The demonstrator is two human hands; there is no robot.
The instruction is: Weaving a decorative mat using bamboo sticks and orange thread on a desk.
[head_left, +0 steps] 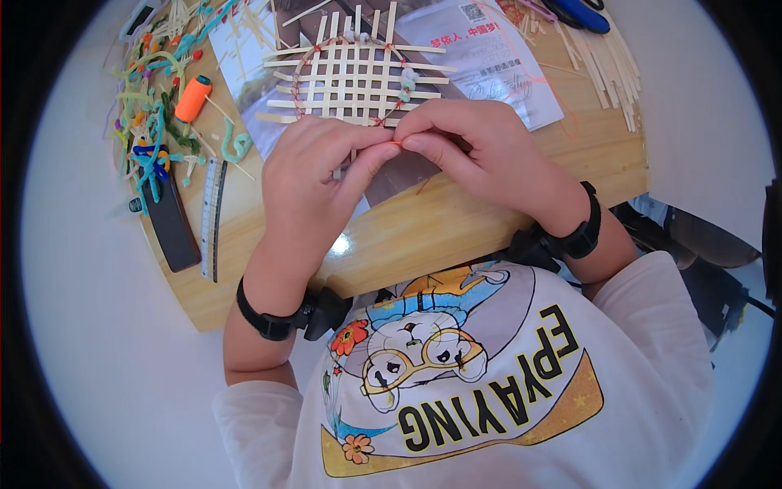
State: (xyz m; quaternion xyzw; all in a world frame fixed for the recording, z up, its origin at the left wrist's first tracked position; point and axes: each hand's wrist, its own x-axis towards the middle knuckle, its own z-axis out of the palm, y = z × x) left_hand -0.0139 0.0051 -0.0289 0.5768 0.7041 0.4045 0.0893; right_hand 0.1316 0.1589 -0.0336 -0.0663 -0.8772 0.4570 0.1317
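A flat lattice of woven pale wooden strips [358,77] lies in front of me at the table's far side. Around its middle runs a ring bound with red thread, with a few pale, fluffy tufts [406,85] on the right. At the lattice's near edge, my left hand [308,167] and my right hand [485,151] meet, both closed. Thumb and forefinger of each pinch a short bit of orange thread [397,144]. My knuckles cover the lattice's near edge, and the other fingers are curled partly out of sight.
An orange thread spool [193,99] and a heap of coloured pipe cleaners [153,106] lie at the left, near a dark oblong case [169,224] and a ruler [213,220]. Printed sheets [521,90] lie under the lattice. Loose wooden sticks [611,73] and blue-handled scissors [582,12] are far right.
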